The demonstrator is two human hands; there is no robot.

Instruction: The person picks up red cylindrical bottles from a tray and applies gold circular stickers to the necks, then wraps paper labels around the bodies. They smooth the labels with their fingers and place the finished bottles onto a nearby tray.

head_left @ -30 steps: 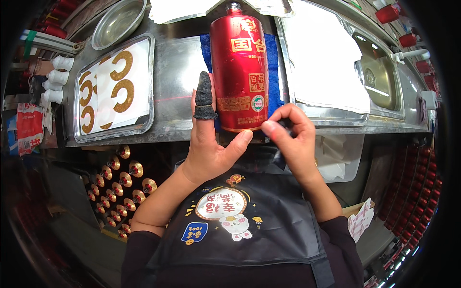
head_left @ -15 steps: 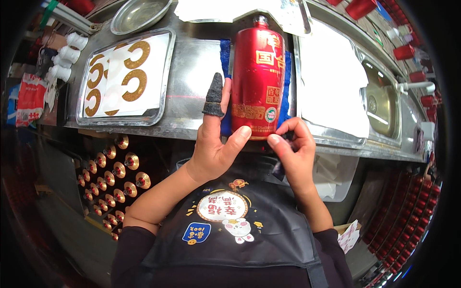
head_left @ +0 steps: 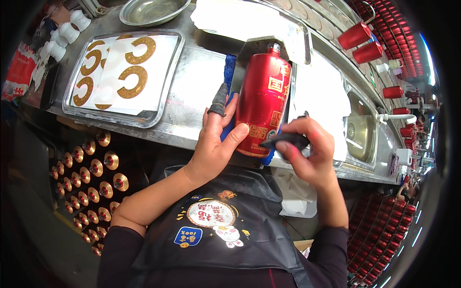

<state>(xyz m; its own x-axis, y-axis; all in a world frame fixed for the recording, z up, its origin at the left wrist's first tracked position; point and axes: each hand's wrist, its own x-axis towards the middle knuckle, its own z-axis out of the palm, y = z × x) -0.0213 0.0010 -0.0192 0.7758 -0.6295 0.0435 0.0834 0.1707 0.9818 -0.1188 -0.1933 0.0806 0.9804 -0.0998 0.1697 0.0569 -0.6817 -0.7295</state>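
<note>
A shiny red bottle point(head_left: 261, 91) with gold lettering lies on its back on a blue cloth point(head_left: 230, 69), its neck pointing away from me. My left hand point(head_left: 216, 129) grips its lower left side, thumb pressed on the front and fingers along the edge. A dark grey cover point(head_left: 219, 101) wraps one of the left fingers. At the bottle's lower right, my right hand point(head_left: 312, 149) pinches a black, pointed piece point(head_left: 288, 140) that looks like cloth. Its tip is at the gold print near the base; whether it touches is hard to tell.
To the left, a metal tray point(head_left: 175, 67) holds gold C-shaped labels on white sheets. A metal bowl point(head_left: 153, 10) stands behind it. White paper point(head_left: 319, 105) and a sink point(head_left: 360, 129) are on the right. Gold-collared bottle tops point(head_left: 96, 168) stand in rows below the counter.
My right hand has lifted and turned over the bottle's lower right, bringing the black piece up to the print. The bottle appears lower and slightly tilted as the view shifted.
</note>
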